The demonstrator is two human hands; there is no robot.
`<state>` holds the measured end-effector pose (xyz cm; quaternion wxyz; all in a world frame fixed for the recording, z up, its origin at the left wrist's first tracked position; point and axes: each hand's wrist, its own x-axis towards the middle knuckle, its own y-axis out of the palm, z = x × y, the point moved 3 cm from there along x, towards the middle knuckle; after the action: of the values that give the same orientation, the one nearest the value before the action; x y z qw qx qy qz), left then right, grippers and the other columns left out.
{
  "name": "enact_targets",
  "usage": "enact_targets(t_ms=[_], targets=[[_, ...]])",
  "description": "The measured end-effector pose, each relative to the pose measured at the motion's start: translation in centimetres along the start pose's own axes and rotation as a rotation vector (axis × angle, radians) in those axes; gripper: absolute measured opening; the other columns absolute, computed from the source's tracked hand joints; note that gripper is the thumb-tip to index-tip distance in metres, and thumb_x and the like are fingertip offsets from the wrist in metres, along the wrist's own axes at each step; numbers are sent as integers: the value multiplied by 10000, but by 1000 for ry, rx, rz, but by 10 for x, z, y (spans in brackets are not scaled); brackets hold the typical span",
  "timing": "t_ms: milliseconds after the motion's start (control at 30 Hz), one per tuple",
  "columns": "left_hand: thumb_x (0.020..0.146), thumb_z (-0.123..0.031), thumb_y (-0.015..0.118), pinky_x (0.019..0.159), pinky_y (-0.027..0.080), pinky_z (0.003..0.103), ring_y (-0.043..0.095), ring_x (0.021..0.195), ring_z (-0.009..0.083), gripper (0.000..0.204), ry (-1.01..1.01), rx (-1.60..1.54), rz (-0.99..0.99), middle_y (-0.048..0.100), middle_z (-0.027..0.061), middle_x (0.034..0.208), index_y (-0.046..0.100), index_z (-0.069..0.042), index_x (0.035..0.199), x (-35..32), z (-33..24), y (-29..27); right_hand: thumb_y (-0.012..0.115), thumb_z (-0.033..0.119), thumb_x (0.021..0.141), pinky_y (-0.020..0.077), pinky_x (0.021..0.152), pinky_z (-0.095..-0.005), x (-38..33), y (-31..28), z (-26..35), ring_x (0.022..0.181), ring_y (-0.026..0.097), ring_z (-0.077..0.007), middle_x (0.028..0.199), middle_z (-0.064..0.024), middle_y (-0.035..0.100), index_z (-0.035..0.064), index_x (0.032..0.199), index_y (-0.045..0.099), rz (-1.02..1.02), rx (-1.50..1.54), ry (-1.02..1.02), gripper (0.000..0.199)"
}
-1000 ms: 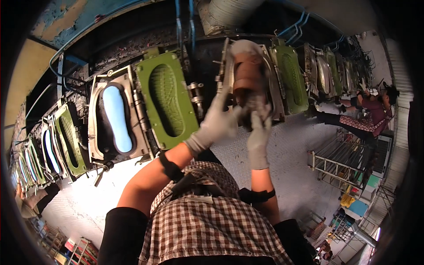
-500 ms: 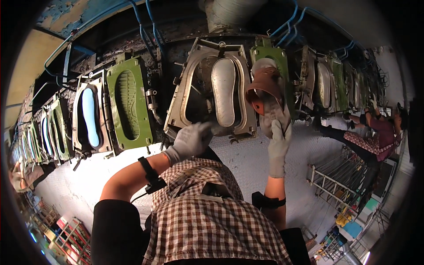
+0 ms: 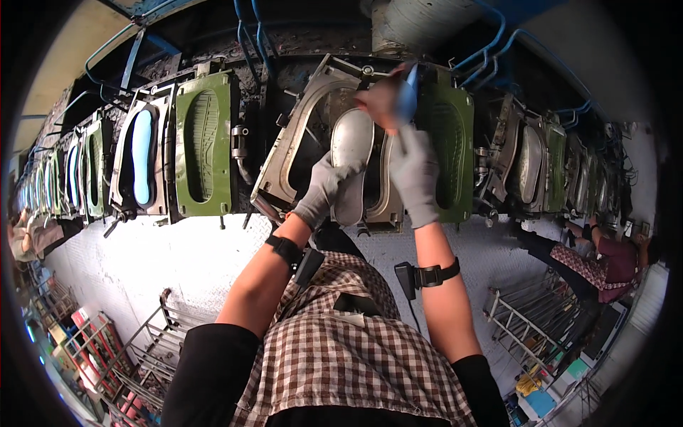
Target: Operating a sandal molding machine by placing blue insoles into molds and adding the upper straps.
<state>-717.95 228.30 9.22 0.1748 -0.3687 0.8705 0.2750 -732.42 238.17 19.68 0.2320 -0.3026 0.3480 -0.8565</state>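
In front of me a mould with a metal frame (image 3: 288,153) stands open, a silver foot-shaped shoe last (image 3: 353,136) in its middle. My left hand (image 3: 329,186), in a grey glove, grips the last near its lower half, fingers across its face. Up and to the right, my gloved right hand (image 3: 415,174) holds a brown shoe upper (image 3: 378,99) with a light blue sole side, smeared by motion. That upper is above the last's top end and beside it; whether they touch I cannot tell. Behind my right hand is the mould's green half (image 3: 455,153).
More moulds line the bench on both sides, among them a green plate (image 3: 204,146) and a last with a light blue cover (image 3: 143,156). Blue bent rods (image 3: 252,35) rise behind. Metal racks (image 3: 523,331) stand on the floor; another person (image 3: 605,267) is at the right.
My left hand has moved up and right onto the last. My right hand has shifted left with the upper, turning it so its blue side shows. The last now tilts.
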Motion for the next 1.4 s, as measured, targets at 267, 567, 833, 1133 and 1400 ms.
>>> enact_targets(t_ms=[267, 567, 833, 1133, 1400], targets=[[884, -72, 672, 839, 551, 333, 652, 948, 164, 352, 3, 211, 111, 673, 50, 1058, 602, -8, 1223, 4, 19, -33, 685, 200, 862, 533, 743, -406, -5, 27, 50, 858, 666, -295, 877, -75, 647, 179, 1131, 696, 576, 94, -381, 271], [775, -164, 841, 790, 567, 335, 663, 901, 160, 524, -48, 94, 128, 693, 71, 1084, 618, 4, 1218, -5, -16, -5, 643, 100, 907, 530, 759, -361, 24, -1, -23, 814, 632, -231, 866, -67, 639, 78, 1231, 667, -310, 549, 157, 326], [829, -290, 803, 835, 543, 316, 644, 1003, 157, 686, 106, 322, 97, 673, 121, 1160, 472, 41, 1331, -10, 9, -29, 705, 197, 817, 527, 752, -404, -13, 4, 39, 845, 658, -289, 916, -83, 630, 193, 1169, 677, 555, 75, -448, 353], [830, -78, 772, 715, 574, 296, 688, 846, 170, 373, -193, 246, 12, 690, 80, 1010, 569, -30, 1139, -100, 59, -27, 685, 219, 832, 543, 737, -415, -93, 19, 43, 847, 668, -300, 939, -92, 640, 191, 1188, 668, 844, 4, -505, 358], [943, -139, 587, 592, 506, 258, 591, 669, 120, 421, -95, 55, -277, 660, 63, 952, 506, -4, 1333, -98, -6, -22, 712, 304, 906, 534, 737, -377, -69, 11, -2, 861, 672, -238, 974, -135, 625, 44, 1283, 597, 627, 380, -98, 473]])
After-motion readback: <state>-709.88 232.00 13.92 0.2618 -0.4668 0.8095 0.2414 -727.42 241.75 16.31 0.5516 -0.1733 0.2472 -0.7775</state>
